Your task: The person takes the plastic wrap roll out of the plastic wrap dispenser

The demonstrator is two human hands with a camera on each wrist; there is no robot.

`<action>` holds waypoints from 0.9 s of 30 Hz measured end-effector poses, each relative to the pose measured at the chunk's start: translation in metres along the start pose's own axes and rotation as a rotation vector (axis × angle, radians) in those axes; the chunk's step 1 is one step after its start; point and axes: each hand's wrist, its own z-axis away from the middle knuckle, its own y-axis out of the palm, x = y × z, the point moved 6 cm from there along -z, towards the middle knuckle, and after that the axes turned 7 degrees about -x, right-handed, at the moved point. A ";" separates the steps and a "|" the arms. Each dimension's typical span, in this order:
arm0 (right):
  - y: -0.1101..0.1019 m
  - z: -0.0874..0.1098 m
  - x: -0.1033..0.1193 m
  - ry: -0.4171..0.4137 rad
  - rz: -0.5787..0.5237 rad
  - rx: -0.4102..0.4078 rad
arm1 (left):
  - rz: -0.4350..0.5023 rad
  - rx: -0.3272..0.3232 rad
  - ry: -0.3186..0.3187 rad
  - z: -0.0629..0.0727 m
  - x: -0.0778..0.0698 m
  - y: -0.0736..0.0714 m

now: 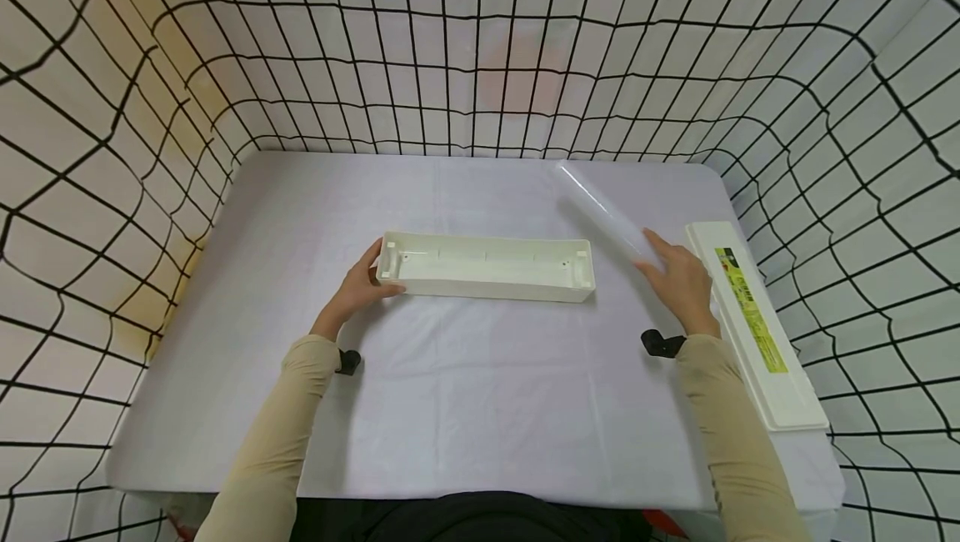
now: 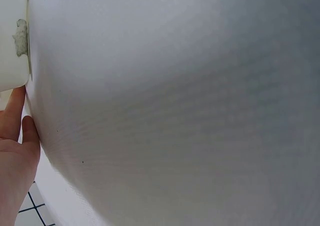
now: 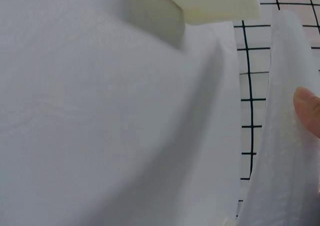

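A long, shallow white plastic box (image 1: 487, 287), its top uncovered, lies across the middle of the table. My left hand (image 1: 356, 288) grips its left end, thumb at the front wall and fingers round the end. In the left wrist view, only a corner of the box (image 2: 12, 60) shows beside the fingers. Off the box's right end, my right hand (image 1: 681, 279) holds a translucent roll of plastic film (image 1: 600, 204) by its near end. The roll slants away toward the back left. In the right wrist view, the thumb presses on the film roll (image 3: 282, 151), apart from the box (image 3: 220, 3).
A long white lid (image 1: 798, 392) with a yellow-green label (image 1: 750, 308) lies at the table's right edge, close beside my right hand. White cloth covers the table (image 1: 465, 409). Black wire mesh (image 1: 480, 67) surrounds the back and sides.
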 end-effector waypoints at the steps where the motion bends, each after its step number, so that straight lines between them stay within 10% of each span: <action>1: 0.000 0.001 -0.003 0.010 0.002 0.001 | -0.001 0.000 0.001 0.000 0.000 0.000; 27: 0.003 0.038 -0.052 0.340 -0.009 -0.040 | -0.007 -0.004 0.021 -0.002 0.002 -0.001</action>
